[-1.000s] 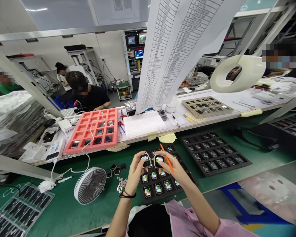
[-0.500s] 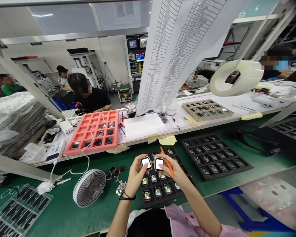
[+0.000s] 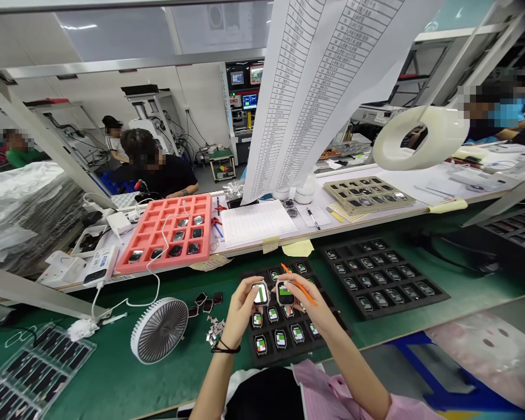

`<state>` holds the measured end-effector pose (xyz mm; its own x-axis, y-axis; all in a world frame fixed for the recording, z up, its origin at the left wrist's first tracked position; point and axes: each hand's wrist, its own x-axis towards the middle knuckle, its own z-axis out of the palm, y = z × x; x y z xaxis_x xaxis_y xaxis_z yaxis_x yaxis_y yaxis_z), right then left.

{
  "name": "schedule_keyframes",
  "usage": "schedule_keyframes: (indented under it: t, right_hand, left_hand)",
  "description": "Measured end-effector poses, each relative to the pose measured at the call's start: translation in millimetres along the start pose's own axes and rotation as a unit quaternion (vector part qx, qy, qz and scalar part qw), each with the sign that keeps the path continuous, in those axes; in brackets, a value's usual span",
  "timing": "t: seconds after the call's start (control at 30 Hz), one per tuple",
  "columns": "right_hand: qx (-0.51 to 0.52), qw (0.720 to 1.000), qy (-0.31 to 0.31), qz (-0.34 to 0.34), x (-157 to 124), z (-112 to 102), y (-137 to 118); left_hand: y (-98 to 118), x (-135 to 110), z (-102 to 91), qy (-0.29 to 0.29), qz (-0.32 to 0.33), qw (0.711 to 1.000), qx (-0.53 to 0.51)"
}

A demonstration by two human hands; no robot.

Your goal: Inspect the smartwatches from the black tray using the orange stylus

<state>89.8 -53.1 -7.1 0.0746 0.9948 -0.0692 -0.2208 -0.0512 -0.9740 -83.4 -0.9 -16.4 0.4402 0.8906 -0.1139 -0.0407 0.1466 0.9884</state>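
Observation:
My left hand (image 3: pixel 245 300) grips a smartwatch (image 3: pixel 260 294) with a lit white-and-green screen, its thumb near the screen edge. In my right hand (image 3: pixel 308 297) is a second smartwatch (image 3: pixel 285 293), its screen partly green and dark, with fingers over its upper part. An orange pen-like stick (image 3: pixel 300 284) lies slantwise between the right fingers. Both watches are side by side, faces up, above a black foam tray (image 3: pixel 271 353). Several watches with coloured block patterns on their screens sit in that tray, some hidden by my hands.
Right of my hands lies another black tray (image 3: pixel 389 312) of watches. A white fan (image 3: pixel 160 331) and small loose pieces (image 3: pixel 215 331) are to the left. A raised shelf holds a pink tray (image 3: pixel 133 236) and a paper sheet (image 3: pixel 258 224). Hanging printed sheets (image 3: pixel 306 87) block part of the view.
The watch screens have gone from plain white to white-and-green on the left and green-and-dark on the right. The orange stick has tilted flatter in my right hand.

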Motion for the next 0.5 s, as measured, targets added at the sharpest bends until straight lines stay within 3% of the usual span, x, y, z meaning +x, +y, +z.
schedule_keyframes:
  t: [0.2, 0.5]
  right_hand:
    - [-0.015, 1.000, -0.015, 0.001, 3.1, -7.1, 4.5]
    - [-0.025, 1.000, -0.006, -0.014, 0.6, -6.7, 2.2]
  left_hand:
    - [5.0, -3.1, 2.4, -0.030, 0.022, 0.999, 0.007]
    - [1.3, 0.2, 1.5, 0.015, -0.020, 1.000, 0.001]
